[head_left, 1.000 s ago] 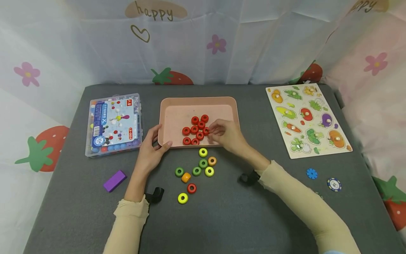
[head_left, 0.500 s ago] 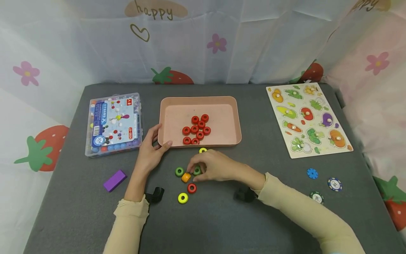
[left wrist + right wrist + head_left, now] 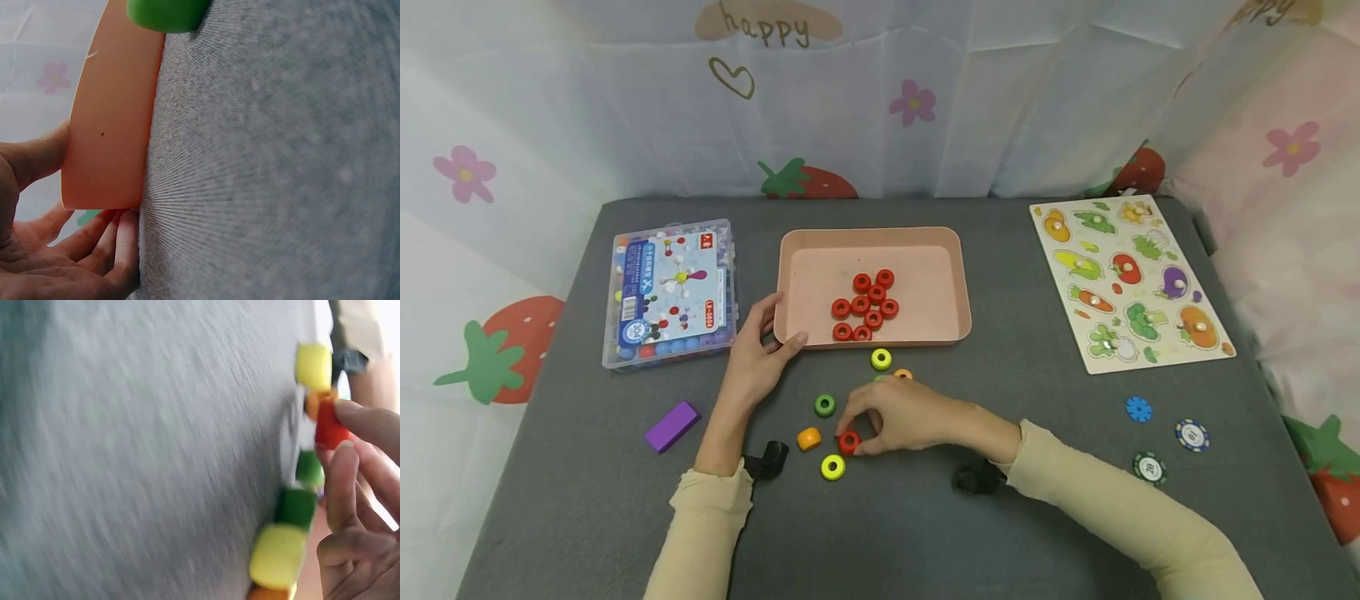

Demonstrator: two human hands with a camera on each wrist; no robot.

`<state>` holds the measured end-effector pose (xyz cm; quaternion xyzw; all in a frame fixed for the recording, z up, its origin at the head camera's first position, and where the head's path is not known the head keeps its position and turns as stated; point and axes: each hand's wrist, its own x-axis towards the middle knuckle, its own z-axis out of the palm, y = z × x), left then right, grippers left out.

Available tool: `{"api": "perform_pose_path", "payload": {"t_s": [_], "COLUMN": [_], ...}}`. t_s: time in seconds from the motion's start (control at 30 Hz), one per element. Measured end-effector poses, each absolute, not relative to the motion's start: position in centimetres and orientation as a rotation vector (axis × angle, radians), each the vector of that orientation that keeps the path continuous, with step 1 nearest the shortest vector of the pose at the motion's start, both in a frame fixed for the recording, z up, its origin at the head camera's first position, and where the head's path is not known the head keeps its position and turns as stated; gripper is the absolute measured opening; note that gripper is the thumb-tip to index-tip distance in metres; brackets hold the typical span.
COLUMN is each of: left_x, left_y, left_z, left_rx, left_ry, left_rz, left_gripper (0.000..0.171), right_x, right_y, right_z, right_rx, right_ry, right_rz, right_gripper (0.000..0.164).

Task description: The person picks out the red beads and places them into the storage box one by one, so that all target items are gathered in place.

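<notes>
My left hand (image 3: 756, 358) grips the near left corner of a pink tray (image 3: 925, 250), thumb along the front wall and fingers round the side, as the left wrist view shows. Several red ring beads (image 3: 860, 305) lie in the tray. In front of it, my right hand (image 3: 910, 413) pinches one more red bead (image 3: 331, 425) between thumb and fingers. Close to that hand are an orange bead (image 3: 808, 438), a yellow bead (image 3: 832, 467) and a green bead (image 3: 825, 406). Another yellow bead (image 3: 881, 359) sits by the tray's front edge. My right hand partly hides other beads.
A clear case of coloured balls (image 3: 672, 292) lies left of the tray, with a purple block (image 3: 672, 427) nearer me. At the right are a vegetable puzzle board (image 3: 1131, 283), a blue disc (image 3: 1138, 409) and two poker chips (image 3: 1191, 435).
My right hand has come from over the tray to the loose beads, then nearer me to the red bead, now pinched. The orange bead has shifted left. My left hand stays on the tray.
</notes>
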<state>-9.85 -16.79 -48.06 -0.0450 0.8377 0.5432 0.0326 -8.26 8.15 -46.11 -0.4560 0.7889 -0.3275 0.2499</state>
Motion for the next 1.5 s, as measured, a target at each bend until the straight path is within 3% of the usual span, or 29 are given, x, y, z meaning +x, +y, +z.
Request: {"api": "perform_pose_path", "payload": {"t_s": [0.3, 0.57, 0.93, 1.5], "left_x": [-10.1, -10.1, -10.0, -9.9], "left_y": [-16.9, -16.9, -16.7, -16.7], "left_z": [-47.9, -47.9, -48.0, -48.0], "left_rx": [-0.144, -0.145, -0.159, -0.173], "left_ry": [2.571, 2.559, 2.557, 2.555], "left_rz": [1.651, 1.652, 1.660, 1.644], "left_gripper": [0.073, 0.073, 0.073, 0.072], "right_x": [-13.2, -16.4, -16.8, -16.8], "right_y": [10.3, 11.6, 11.9, 11.9], "right_z": [-45.2, -45.9, -46.5, -47.1], "right_rx": [-0.929, -0.633, -0.357, -0.396], "right_ry": [2.263, 2.560, 2.757, 2.723], "right_rz": [-1.414, -1.421, -1.304, -1.332], "right_gripper": [0.026, 0.025, 0.025, 0.005]}}
